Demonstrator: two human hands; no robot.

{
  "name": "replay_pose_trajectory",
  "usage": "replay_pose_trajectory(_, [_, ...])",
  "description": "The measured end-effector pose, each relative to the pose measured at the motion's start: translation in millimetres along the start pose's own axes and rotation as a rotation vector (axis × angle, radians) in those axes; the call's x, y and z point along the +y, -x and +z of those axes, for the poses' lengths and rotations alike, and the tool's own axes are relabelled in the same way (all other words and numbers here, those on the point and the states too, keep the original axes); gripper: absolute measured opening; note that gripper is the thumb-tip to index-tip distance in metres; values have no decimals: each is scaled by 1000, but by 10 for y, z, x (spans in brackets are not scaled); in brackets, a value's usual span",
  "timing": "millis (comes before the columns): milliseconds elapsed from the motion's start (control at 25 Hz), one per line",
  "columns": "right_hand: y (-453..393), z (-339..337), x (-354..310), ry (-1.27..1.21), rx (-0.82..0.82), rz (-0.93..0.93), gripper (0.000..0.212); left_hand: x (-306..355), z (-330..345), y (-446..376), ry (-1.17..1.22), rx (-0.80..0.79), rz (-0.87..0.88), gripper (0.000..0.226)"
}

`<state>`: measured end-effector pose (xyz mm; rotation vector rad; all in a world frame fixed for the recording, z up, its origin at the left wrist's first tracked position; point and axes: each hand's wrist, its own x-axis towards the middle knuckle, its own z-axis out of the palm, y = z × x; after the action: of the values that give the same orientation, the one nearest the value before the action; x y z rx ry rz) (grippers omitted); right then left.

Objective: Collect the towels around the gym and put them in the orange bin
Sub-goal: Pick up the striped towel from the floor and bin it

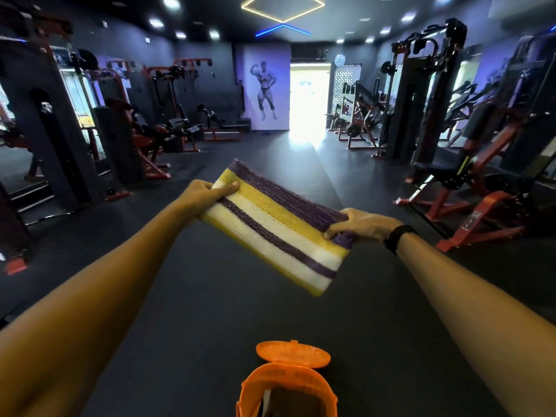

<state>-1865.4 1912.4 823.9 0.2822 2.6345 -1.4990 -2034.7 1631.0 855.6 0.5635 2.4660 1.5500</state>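
A folded towel (275,227) striped yellow, white and purple is held out flat in front of me, above the dark floor. My left hand (204,195) grips its far left corner, thumb on top. My right hand (359,225), with a black wristband behind it, pinches the right edge. Below the towel, at the bottom of the view, the orange bin (249,383) stands on the floor with its lid (293,353) flipped open toward the far side. Something dark and a pale strip lie inside it.
Red and black weight machines (135,136) line the left side, and others (469,188) crowd the right. A dark rubber floor (186,296) runs down the middle to a bright doorway (308,100) beside a bodybuilder poster (266,91).
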Motion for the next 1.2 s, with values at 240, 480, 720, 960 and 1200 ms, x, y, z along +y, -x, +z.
replay_pose_trajectory(240, [-165,-28,-240,195,113,-134,37,-327,40,-28,-43,92,-66,38])
replay_pose_trajectory(480, [-555,122,58,677,119,0,36,-841,193,-88,-169,104,-113,33])
replay_pose_trajectory(720, [-1059,563,953,715,27,325,60,-1861,618,-380,-259,-87,-261,31])
replay_pose_trajectory(960, [-1583,999,2074,566,-135,602,58,-2854,1126,-926,-279,-295,-408,32])
replay_pose_trajectory(1200, [-2096,1590,3172,481,-225,756,41,-3874,1801,-1407,-389,-464,-501,29])
